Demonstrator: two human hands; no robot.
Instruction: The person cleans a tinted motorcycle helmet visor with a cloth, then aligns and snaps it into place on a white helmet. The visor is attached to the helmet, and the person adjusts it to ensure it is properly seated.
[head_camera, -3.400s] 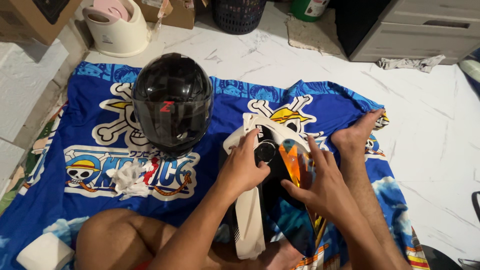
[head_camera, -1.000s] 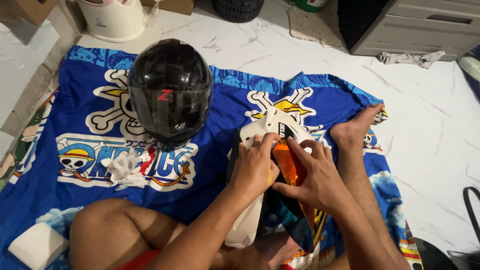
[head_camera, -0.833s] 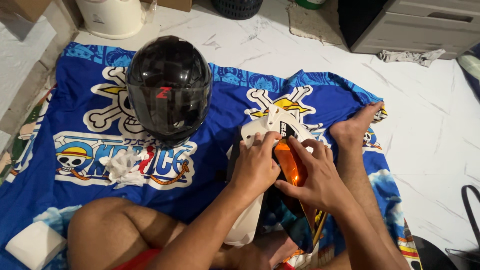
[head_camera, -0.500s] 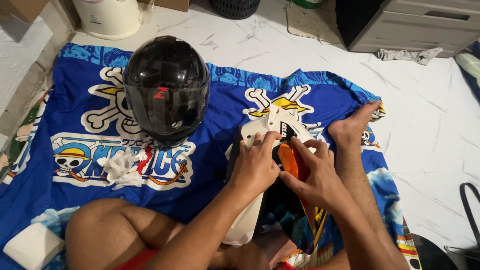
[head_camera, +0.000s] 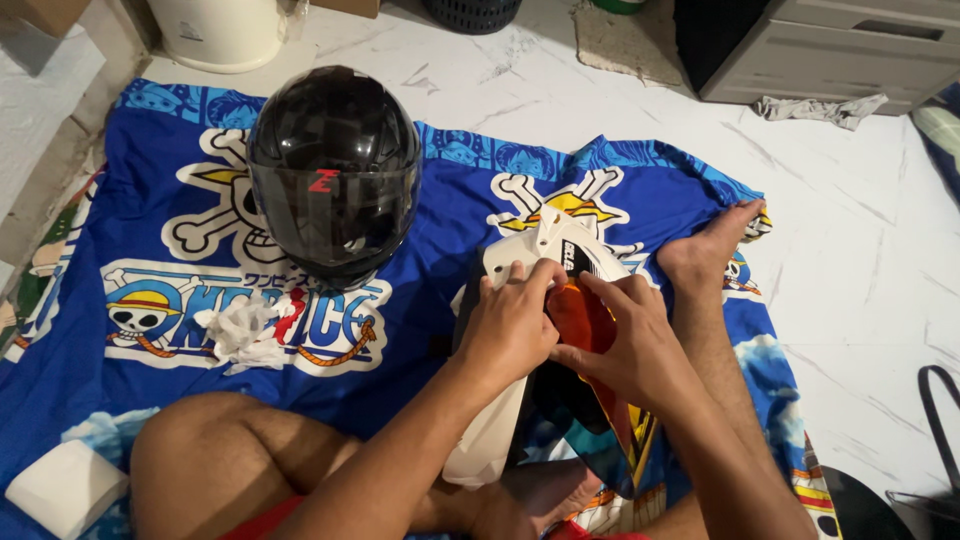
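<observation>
Pressing both hands onto a white plastic helmet shell with an orange and yellow visor, the seated person worked over a blue printed cloth.

The left hand lay on the shell's white side with fingers curled and closed against it; the right hand gripped the orange visor, fingertips pinching its edge. That helmet rested on the cloth between the person's legs, beside a bare foot. A glossy black full-face helmet stood well apart to the left, a crumpled white tissue near it.
</observation>
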